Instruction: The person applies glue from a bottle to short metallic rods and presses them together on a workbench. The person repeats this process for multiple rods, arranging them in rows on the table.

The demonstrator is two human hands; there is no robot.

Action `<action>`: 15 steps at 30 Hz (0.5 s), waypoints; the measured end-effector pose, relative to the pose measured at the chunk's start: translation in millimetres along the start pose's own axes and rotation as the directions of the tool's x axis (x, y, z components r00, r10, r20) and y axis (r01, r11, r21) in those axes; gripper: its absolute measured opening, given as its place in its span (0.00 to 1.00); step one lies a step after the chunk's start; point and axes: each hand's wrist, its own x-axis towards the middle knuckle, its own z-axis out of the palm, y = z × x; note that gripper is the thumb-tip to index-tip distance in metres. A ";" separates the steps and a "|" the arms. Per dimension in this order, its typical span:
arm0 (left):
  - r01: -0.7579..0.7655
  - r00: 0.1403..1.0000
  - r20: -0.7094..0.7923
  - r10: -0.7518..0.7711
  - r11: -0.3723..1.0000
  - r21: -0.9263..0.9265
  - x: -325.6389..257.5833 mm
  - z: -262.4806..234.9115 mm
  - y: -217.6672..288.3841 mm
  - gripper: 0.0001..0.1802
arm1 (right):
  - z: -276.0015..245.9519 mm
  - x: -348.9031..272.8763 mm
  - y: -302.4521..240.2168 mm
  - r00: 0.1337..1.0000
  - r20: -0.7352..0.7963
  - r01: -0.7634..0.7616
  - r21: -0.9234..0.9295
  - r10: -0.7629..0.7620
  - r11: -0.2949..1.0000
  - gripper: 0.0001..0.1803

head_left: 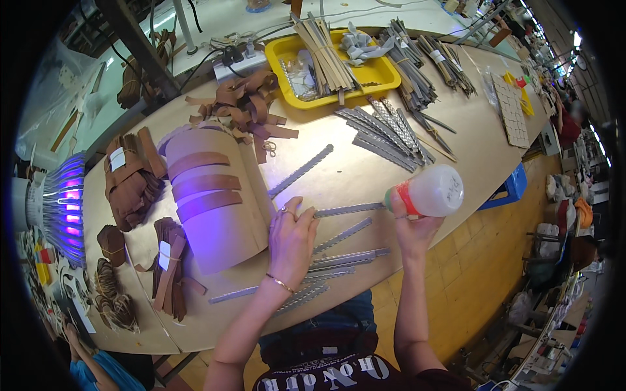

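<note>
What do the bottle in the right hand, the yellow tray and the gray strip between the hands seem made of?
Bottle: probably plastic, smooth; its whitish body looks translucent.
Yellow tray: likely molded plastic, slightly glossy; even colour and rounded corners suggest it.
Gray strip: perhaps leather or synthetic sheet; thin and flat with patterned edges, but its material stays uncertain.

The person wears a dark maroon shirt (pixel 322 382) with short sleeves (pixel 443 380); its front carries 1 row of big white letters (pixel 341 370) and smaller pale print beside it. The 2 forearms (pixel 412 293) are bare. 1 thin gold-coloured bracelet (pixel 280 283) circles the left wrist, and what looks like 1 ring (pixel 285 210) sits on the left hand (pixel 291 242). The trousers (pixel 357 310) are dark blue, apparently denim.
</note>
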 end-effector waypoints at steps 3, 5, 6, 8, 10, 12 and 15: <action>0.004 1.000 0.008 -0.004 1.000 -0.015 2.0 -0.5 0.0 0.11 | 0.9 -0.9 0.2 1.000 0.016 0.000 0.006 -0.001 1.000 0.18; -0.007 1.000 0.016 0.007 1.000 -0.011 3.7 -1.9 -0.6 0.10 | 1.2 -2.1 0.1 0.999 0.040 -0.003 0.007 0.003 1.000 0.17; -0.004 1.000 0.024 0.004 1.000 -0.014 4.2 -2.2 -0.4 0.10 | 1.5 -2.9 -0.1 0.998 0.061 -0.001 0.003 0.001 1.000 0.16; 0.003 0.999 0.038 -0.002 1.000 -0.019 5.3 -3.0 -0.1 0.09 | 3.3 -5.4 -1.4 0.995 0.102 0.011 -0.002 -0.011 1.000 0.18; -0.005 0.999 0.039 0.006 1.000 -0.019 6.1 -3.5 0.0 0.09 | 7.4 -11.0 -4.8 0.989 0.143 0.027 0.005 -0.027 1.000 0.22; 0.000 0.999 0.048 0.002 1.000 -0.027 6.1 -4.4 -0.1 0.09 | 12.8 -16.3 -9.7 0.985 0.170 0.015 0.015 -0.018 1.000 0.21; 0.005 0.998 0.062 -0.003 0.999 -0.037 5.9 -4.9 -0.9 0.09 | 22.3 -22.5 -18.6 0.975 0.223 -0.015 0.051 0.004 0.999 0.18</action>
